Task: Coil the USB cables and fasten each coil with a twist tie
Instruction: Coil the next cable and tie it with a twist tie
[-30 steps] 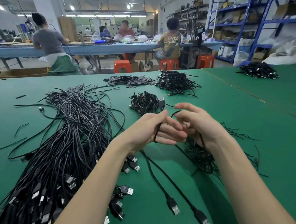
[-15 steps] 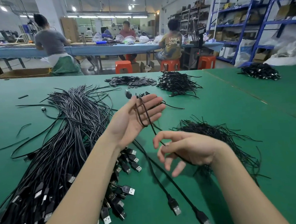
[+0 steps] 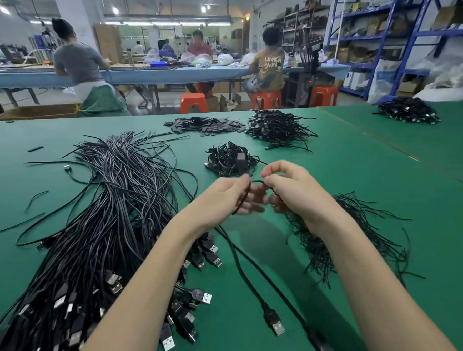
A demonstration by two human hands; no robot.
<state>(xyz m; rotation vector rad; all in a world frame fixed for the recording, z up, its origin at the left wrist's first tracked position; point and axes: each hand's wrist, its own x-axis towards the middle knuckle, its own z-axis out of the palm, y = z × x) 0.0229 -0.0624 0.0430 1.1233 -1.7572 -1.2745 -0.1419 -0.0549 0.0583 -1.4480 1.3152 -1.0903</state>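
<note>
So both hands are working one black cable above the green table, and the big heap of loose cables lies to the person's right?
Not quite: the head view shows the big heap of loose cables on the person's left. Both the left hand and right hand do hold one black cable above the green table.

Both hands [image 3: 264, 195] grip USB cable [image 3: 248, 273] above green table [image 3: 390, 191].

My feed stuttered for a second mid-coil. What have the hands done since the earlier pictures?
Half a second ago the left hand lay open, palm up, cable looped over it, with the right hand lower and apart. Now they have come together again above the table, both pinching the cable. Its two plug ends remain trailing on the mat; the loose cable pile and twist ties are unchanged.
</note>
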